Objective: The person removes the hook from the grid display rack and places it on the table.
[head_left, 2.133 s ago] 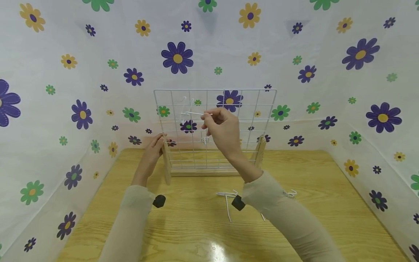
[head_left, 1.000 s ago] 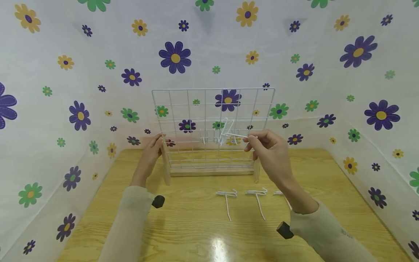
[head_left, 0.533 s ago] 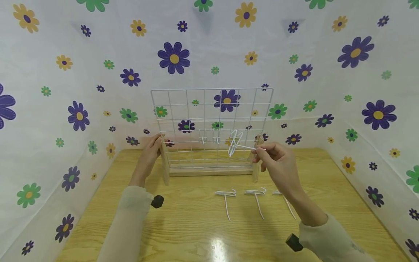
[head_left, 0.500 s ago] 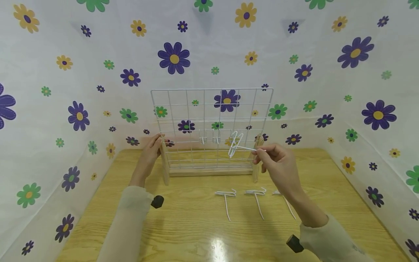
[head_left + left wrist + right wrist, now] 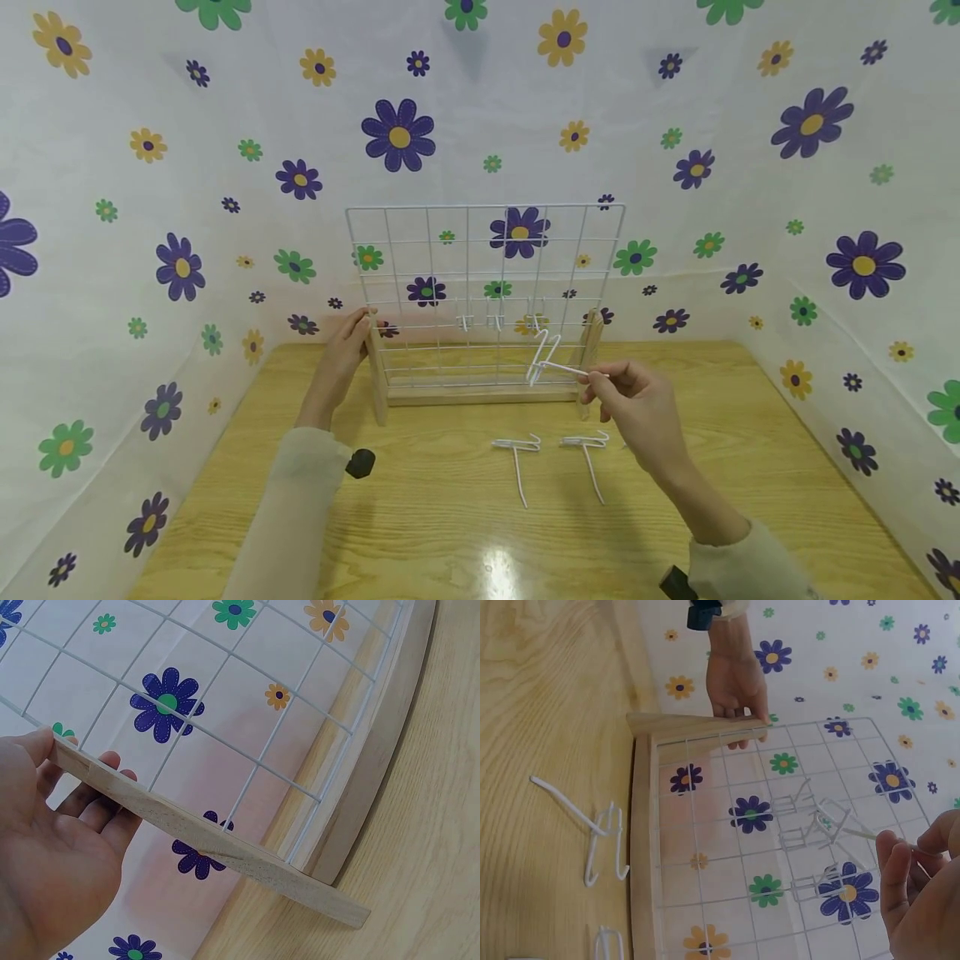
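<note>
My left hand (image 5: 337, 362) grips the wooden side post (image 5: 202, 825) of a white wire grid rack (image 5: 408, 272), thumb on one side and fingers behind. My right hand (image 5: 637, 412) pinches a white wire display hook (image 5: 538, 362) by the end of its long prong. In the head view this hook shows low in front of the grid's right part, its bent back end towards the rack; contact with the grid cannot be told. Three more white hooks hang in a row on the grid, among them a left one (image 5: 464, 322) and a right one (image 5: 535, 322).
On the wooden table (image 5: 427, 517) before the rack lie a white hook (image 5: 517, 450) and another hook (image 5: 587, 446). A third there is almost wholly covered by the right hand. Flower-patterned sheets (image 5: 247, 108) surround the table at the back and sides.
The right hand has carried its hook from the grid's upper left to the right and down, uncovering the row of hanging hooks. The left hand stays on the post.
</note>
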`<state>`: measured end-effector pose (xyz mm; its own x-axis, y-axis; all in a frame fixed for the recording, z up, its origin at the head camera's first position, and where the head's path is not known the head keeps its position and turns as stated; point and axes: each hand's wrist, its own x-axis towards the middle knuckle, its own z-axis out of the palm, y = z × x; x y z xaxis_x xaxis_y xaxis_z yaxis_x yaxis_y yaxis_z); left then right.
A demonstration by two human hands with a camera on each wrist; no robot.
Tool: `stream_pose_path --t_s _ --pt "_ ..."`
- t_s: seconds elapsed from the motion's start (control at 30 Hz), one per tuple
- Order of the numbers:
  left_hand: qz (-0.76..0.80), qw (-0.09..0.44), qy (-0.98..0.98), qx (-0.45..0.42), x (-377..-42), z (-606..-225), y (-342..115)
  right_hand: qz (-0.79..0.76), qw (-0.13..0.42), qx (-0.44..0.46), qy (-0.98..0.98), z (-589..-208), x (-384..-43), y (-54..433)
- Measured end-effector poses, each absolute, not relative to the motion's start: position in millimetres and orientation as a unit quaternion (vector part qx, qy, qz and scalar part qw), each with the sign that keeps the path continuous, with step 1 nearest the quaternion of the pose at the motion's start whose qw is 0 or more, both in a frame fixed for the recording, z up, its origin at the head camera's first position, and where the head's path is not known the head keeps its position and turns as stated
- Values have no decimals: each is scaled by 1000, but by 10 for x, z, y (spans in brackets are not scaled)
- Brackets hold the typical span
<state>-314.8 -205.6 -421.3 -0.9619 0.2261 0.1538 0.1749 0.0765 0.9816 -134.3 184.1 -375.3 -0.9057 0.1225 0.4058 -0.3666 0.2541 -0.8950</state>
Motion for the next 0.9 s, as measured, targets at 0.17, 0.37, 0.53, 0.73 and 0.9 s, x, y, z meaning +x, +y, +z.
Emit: stream_pose_path --t_s 0.17,0.37,0.53,0.73,0.9 --pt "663 15 736 140 -3146 -4223 -2054 613 189 67 -764 -3869 -1323 1839" --pt "660 14 738 140 -3152 -4228 -2057 615 180 54 -766 -3991 -1285 1834" --pt "658 16 740 139 -3144 -4224 -2056 615 165 41 -770 -4092 -1251 1818" --pt "662 18 736 138 -3138 -4214 -2050 619 154 37 -769 -4204 -1234 1783" --pt "659 18 739 136 -3134 -4224 -2053 626 143 27 -766 -4289 -1228 1735"
